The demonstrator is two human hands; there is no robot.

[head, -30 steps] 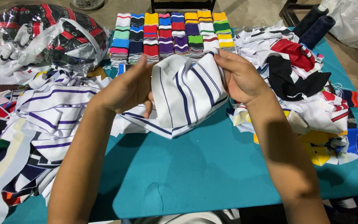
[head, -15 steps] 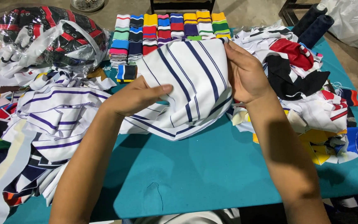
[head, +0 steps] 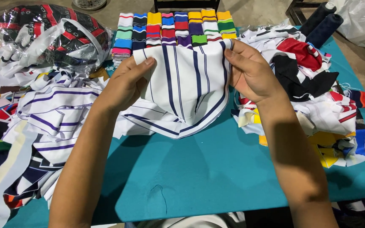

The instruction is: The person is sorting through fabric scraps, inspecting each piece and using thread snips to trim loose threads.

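Head view, hands (head: 250,71) hiding striped cloth (head: 186,84) edges, perhaps folded

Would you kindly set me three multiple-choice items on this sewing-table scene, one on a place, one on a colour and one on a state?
1. Where do the folded bright rib-knit strips lie?
A. along the far edge of the table
B. under the person's forearms
C. on the floor

2. What colour are the stripes on the white cloth piece held up?
A. red
B. dark blue
C. green

3. How is that cloth piece held?
A. by the left hand alone
B. lying flat, untouched
C. by both hands at its upper edge

Answers:
1 A: the strips sit in a row beyond the hands on the teal table.
2 B: thin navy lines run down the white fabric.
3 C: the left hand and the right hand each pinch a top corner.
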